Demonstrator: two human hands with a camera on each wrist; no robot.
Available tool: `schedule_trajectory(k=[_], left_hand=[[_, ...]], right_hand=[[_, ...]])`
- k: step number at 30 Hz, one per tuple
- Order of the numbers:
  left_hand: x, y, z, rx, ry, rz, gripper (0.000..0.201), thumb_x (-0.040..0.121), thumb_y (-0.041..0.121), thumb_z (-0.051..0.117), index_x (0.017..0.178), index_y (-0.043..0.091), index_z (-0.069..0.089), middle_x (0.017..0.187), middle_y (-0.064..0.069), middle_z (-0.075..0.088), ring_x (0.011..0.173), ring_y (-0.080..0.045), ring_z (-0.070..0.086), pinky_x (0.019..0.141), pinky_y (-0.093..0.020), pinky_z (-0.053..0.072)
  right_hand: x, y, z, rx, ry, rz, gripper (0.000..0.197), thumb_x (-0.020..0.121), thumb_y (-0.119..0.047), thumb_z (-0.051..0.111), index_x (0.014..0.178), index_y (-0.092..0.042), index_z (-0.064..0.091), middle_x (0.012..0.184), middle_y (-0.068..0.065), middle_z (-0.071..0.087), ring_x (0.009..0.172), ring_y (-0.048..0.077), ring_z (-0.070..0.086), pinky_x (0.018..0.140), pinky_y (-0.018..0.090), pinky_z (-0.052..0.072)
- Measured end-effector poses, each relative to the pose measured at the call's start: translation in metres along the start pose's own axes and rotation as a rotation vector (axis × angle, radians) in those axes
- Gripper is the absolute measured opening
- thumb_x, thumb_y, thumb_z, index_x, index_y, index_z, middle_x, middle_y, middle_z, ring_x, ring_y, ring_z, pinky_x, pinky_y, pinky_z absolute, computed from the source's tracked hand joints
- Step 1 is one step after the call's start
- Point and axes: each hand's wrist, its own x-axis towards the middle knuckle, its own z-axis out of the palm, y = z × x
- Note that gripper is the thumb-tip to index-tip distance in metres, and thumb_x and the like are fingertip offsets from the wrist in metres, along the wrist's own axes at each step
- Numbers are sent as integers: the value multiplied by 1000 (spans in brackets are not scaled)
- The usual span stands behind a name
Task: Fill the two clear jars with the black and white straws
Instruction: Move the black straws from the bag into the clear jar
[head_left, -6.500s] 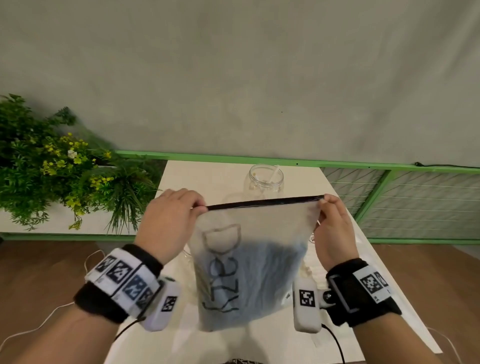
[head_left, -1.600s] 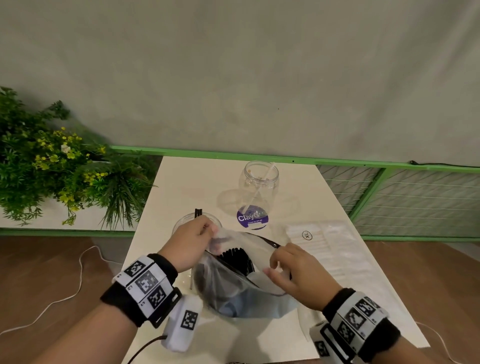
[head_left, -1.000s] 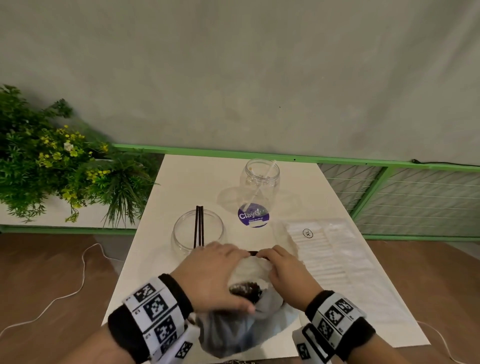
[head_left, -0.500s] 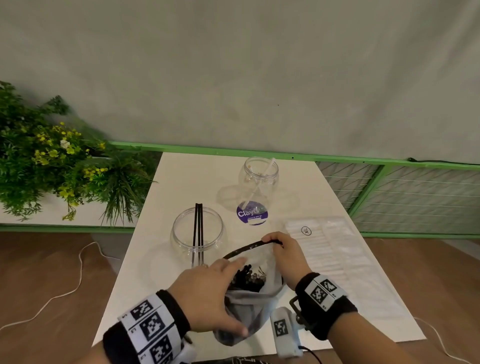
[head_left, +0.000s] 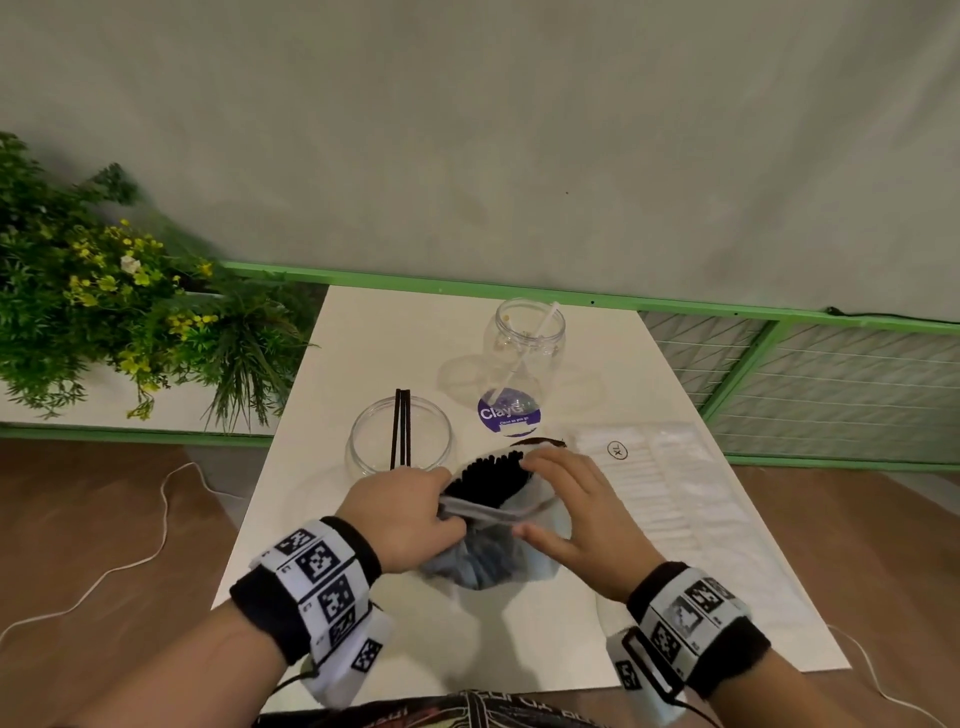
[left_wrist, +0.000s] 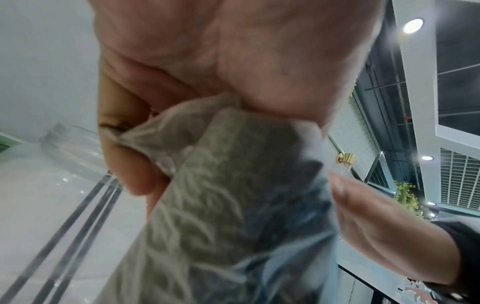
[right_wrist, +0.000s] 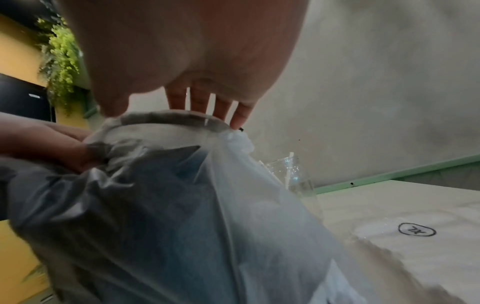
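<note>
A frosted plastic bag (head_left: 483, 558) of black straws (head_left: 485, 475) stands near the table's front edge, with the straw tips poking out of its mouth. My left hand (head_left: 405, 514) grips the bunched bag (left_wrist: 233, 205) from the left. My right hand (head_left: 576, 514) lies with straight fingers over the straw tips, thumb against the bag's (right_wrist: 182, 216) side. Just beyond stands a wide clear jar (head_left: 431, 441) holding a few black straws (head_left: 400, 426). Farther back is a taller clear jar (head_left: 501, 338) with one white straw (head_left: 540, 330).
A flat clear bag of white straws (head_left: 670, 483), marked XL, lies on the white table (head_left: 363, 338) at the right. Green plants (head_left: 104, 301) fill the left; a green rail (head_left: 675, 306) and a mesh fence run behind. A cable (head_left: 130, 561) trails on the floor at the left.
My right hand left the bag's far rim and now lies flat over the straw tips. The left hand has bunched the bag lower, so the black straws stick out.
</note>
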Motion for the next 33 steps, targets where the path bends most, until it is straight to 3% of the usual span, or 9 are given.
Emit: schedule_trajectory(k=[5,10,12,18,21,24,27,30,33], left_hand=[[0,3,-4,45,24,3,20,88,40,43,88,22,50,73,5,52,68,-18,50,48,-27,27],[-7,2,-6,35,62,-47,18,90,38,41,93,23,50,83,3,59,71,-19,50,57,-29,36],[-8,5,-10,18,65,-56,23,87,41,42,102,26,51,86,4,63,74,-18,53,58,-29,39],[-1,25,4,64,87,-54,72,65,80,41,119,32,39,94,5,67,86,-20,63,70,-31,49],[3,22,15,81,71,-75,61,76,69,48,119,26,45,104,2,65,96,-21,62,72,-31,45],[5,18,20,66,55,-48,46,82,59,50,114,26,52,105,1,65,98,-22,60,72,-31,43],[7,16,22,67,57,-12,41,86,55,48,117,28,53,105,1,65,99,-21,60,75,-32,45],[8,13,20,50,86,9,30,89,49,47,109,28,56,99,2,65,95,-20,61,71,-31,43],[6,6,13,8,170,-14,24,91,47,45,98,27,57,91,4,65,89,-17,61,63,-28,39]], right_hand=[[-1,7,11,129,96,133,73,73,-16,75,134,-30,37,132,-19,28,89,4,56,80,21,50],[-9,4,19,150,95,159,33,76,-22,70,91,-31,42,93,-15,46,77,6,52,67,21,45],[-13,2,21,149,21,71,15,79,-31,64,83,-26,50,91,-12,49,76,6,50,68,22,44],[-18,-4,26,192,-107,72,25,88,-41,53,86,-19,65,106,-8,51,83,3,57,75,23,47],[-13,1,22,240,-26,260,13,87,-33,58,88,-23,52,94,-9,52,74,4,57,68,24,44],[-5,3,17,226,-59,408,52,75,-37,75,115,-28,42,105,-12,49,70,-1,57,65,15,41],[10,2,19,211,-91,333,91,57,-53,81,133,-27,39,114,-9,41,94,-6,46,82,10,38],[22,-1,25,193,-70,304,86,50,-62,77,122,-23,49,113,-7,42,106,12,45,93,24,40],[26,-5,23,224,-33,292,60,62,-40,83,109,-19,52,101,-7,54,95,13,51,83,28,45]])
